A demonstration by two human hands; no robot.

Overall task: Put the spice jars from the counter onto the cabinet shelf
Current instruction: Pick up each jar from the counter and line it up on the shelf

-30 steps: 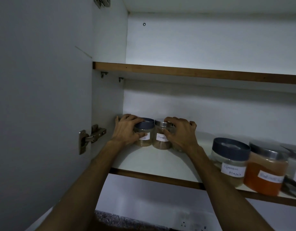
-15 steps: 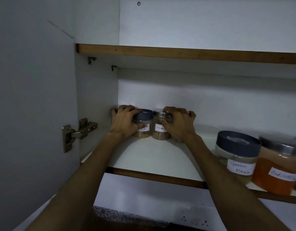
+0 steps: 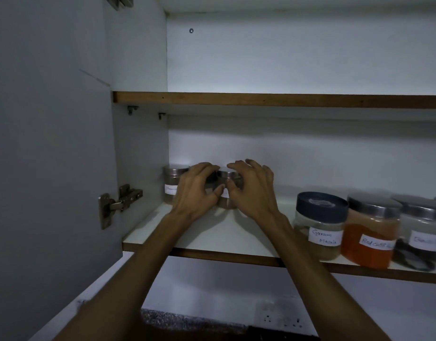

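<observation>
At the back left of the lower cabinet shelf (image 3: 212, 232) stand three small spice jars. A steel-lidded jar (image 3: 173, 184) with a white label is leftmost and untouched. My left hand (image 3: 196, 191) curls round the dark-lidded jar (image 3: 212, 177), which it mostly hides. A second steel-lidded jar (image 3: 228, 193) stands between my hands. My right hand (image 3: 252, 190) hovers over it with fingers spread and lifted, the thumb touching its front.
Larger jars line the shelf's right front: Garam Masala (image 3: 320, 225), orange Red Chilli (image 3: 370, 235) and a pale one (image 3: 423, 232). The open door (image 3: 47, 168) and its hinge (image 3: 118, 200) are on the left. The upper shelf's edge (image 3: 273, 99) is overhead.
My left hand has slid right off the leftmost jar, uncovering it, and now covers the dark-lidded jar. My right hand's fingers have lifted off the jar beside it.
</observation>
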